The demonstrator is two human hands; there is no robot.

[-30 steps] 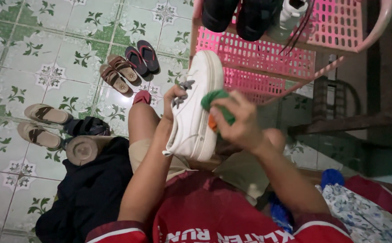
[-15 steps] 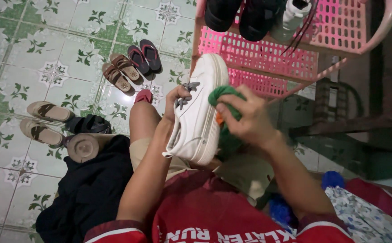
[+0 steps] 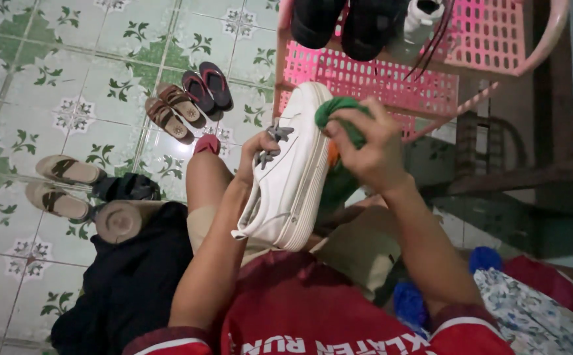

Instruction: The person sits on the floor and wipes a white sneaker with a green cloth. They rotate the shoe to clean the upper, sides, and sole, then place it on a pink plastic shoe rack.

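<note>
— Where's the white sneaker [image 3: 291,172]?
— Over the lap, left hand [image 3: 258,152] gripping its laces side; right hand [image 3: 368,150] clenches a green cloth [image 3: 336,177] against the sole edge.
— Changed?
— The cloth has slid toeward.

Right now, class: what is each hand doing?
Left hand: closed, holding the white shoe.
Right hand: closed on a green cloth, pressed to the shoe's sole edge.

No packages, signs or screens here.
The only lettering is white print across the person's red shirt [image 3: 313,322], at the bottom.
</note>
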